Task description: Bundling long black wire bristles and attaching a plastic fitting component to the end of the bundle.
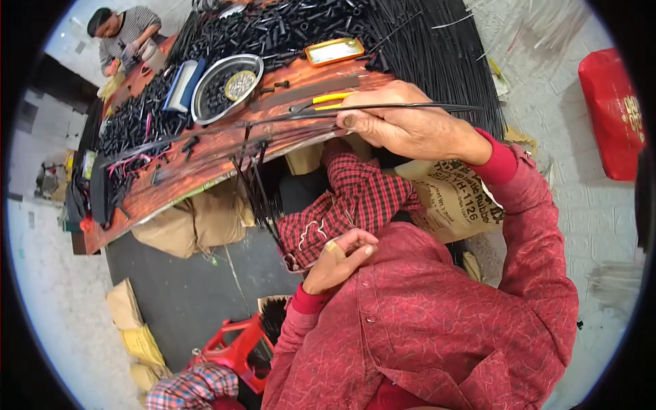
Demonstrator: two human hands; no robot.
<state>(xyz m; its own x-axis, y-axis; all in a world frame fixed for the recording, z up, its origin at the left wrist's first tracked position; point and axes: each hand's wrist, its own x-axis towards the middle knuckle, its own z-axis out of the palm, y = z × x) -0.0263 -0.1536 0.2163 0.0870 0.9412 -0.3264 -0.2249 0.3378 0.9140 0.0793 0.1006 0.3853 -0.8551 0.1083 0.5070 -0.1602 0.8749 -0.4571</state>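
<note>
My right hand [403, 123] is closed around several long thin black rods [287, 116], raised over the table's near edge. The rods run left across the table and blur toward their far ends. Just beyond that hand lies a pair of pliers with yellow handles [331, 100]. My left hand [339, 260] rests close to my lap, thumb and forefinger apart, with nothing visible in it. A tan strip is wrapped on one of its fingers. Beside it, a red-and-black checked cloth [362, 198] covers my leg. Black rods with thicker ends [256, 178] hang at the table edge.
The reddish table [184, 174] bears heaps of black tubular parts [294, 24], a metal bowl [205, 102], an orange-rimmed tray [335, 50], a blue-and-white box [183, 85] and long black rods [444, 55]. Sacks stand below. A red stool [232, 342] is behind left. Another person [126, 34] sits far left.
</note>
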